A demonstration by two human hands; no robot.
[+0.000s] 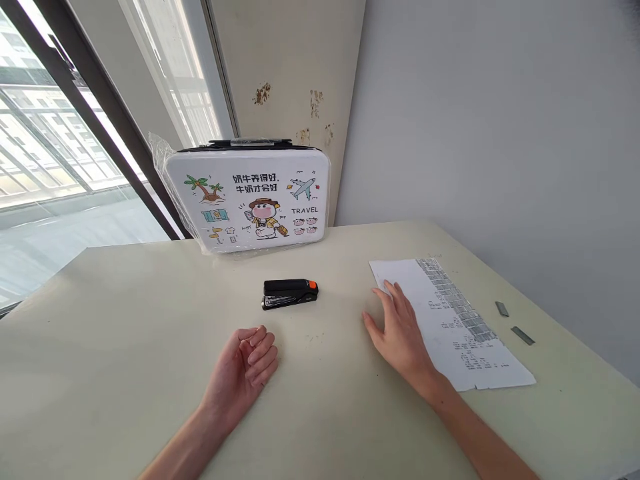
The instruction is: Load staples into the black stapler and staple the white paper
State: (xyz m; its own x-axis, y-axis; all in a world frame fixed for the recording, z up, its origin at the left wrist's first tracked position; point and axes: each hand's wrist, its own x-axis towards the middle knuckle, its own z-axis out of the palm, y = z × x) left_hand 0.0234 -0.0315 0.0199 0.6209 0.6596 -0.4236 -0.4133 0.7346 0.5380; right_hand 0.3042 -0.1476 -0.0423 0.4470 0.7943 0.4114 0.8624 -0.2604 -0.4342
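My left hand [250, 363] rests on the table with its palm turned inward and its fingers loosely curled closed; nothing shows inside it. Just beyond it lies a black stapler [289, 293] with an orange patch at its right end, apart from both hands. On the right, my right hand [397, 330] is palm down with fingers spread, over the left edge of a printed sheet of paper [430, 313]. Whether its fingers touch the paper, I cannot tell. A grey grid-like band runs along the sheet's right side, and the hand and wrist hide part of the left edge.
At the back of the pale table [150, 320] stands a white travel case [200, 227] with cartoon prints, wrapped in clear plastic. Two strips of staples [523, 335] lie near the table's right edge. A grey wall is on the right, a window on the left.
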